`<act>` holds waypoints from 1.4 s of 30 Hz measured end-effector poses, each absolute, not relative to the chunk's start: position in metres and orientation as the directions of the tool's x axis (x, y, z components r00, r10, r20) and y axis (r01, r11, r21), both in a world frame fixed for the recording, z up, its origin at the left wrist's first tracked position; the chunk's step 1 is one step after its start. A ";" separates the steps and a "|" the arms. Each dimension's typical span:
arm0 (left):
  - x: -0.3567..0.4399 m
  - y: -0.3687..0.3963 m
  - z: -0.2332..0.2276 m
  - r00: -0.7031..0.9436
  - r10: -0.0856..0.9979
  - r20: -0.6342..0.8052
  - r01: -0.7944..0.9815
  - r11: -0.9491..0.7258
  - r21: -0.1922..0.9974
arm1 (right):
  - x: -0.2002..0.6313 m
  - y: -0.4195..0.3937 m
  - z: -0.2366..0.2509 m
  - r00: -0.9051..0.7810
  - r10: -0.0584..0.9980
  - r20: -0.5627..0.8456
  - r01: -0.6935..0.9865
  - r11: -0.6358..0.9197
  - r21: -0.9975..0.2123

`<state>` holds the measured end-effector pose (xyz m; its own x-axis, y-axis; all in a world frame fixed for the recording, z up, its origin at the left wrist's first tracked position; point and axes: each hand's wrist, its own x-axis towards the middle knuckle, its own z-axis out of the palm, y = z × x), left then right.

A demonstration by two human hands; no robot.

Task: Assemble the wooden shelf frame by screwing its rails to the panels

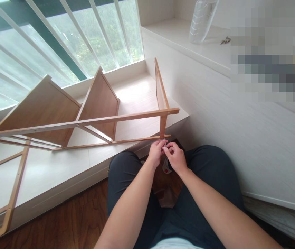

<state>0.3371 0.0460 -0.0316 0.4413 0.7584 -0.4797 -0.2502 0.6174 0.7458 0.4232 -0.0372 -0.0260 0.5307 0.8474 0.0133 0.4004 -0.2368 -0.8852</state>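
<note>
Below the wooden rack (pixel 80 117) on the ledge (pixel 59 166), left hand (pixel 155 152) and right hand (pixel 174 157) together, pinching a small screw (pixel 165 142) (barely visible).

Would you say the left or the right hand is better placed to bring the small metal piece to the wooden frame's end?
Probably the left hand: it sits directly under the frame, the right hand lower.

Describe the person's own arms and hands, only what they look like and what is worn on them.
Both forearms are bare up to the bottom edge of the picture, with no sleeves in view. The left hand and the right hand are bare too: no gloves, and no watch, bracelet or ring shows on them. No markings are visible.
</note>
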 end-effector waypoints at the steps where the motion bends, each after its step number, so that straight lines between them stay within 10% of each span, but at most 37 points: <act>1: 0.337 0.046 -0.032 0.442 0.757 -0.482 -0.251 0.620 0.743 | 0.423 -0.037 -0.026 0.532 0.847 0.015 0.404 -0.238 -0.883; 27: 0.336 0.048 -0.027 0.478 0.715 -0.510 -0.252 0.668 0.700 | 0.424 -0.039 -0.021 0.542 0.840 0.024 0.471 -0.280 -0.837; 42: 0.336 0.049 -0.031 0.473 0.721 -0.507 -0.228 0.656 0.719 | 0.422 -0.036 -0.030 0.505 0.857 -0.104 0.111 -0.184 -0.977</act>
